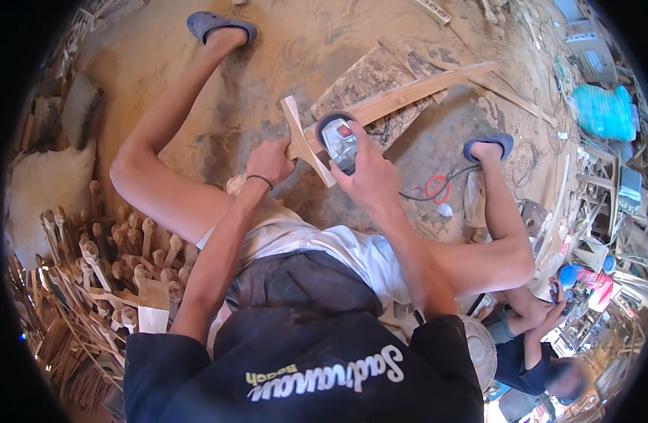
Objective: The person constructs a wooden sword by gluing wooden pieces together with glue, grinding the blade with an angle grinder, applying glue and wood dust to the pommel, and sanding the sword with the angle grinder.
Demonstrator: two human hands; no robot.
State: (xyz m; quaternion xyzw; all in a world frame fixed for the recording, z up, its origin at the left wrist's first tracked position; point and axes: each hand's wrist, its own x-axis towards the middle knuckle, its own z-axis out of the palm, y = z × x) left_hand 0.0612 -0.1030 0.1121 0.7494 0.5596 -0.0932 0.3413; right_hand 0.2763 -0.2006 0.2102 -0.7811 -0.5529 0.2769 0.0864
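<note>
The left hand [270, 161] was closed around a pale curved wooden piece [304, 144], its long axis running from far left to near right. The right hand [370, 176] gripped a grey power sander [339, 141] pressed against it, hiding the middle. A long plank [416, 90] lay beyond, turned wooden spindles [130, 247] piled at left.

Both forearms reached forward from the near edge, converging between the spread knees. The left hand [269, 161] was closed in a fist, a dark band at its wrist; the right hand [370, 176] curled, fingers wrapped downward.
</note>
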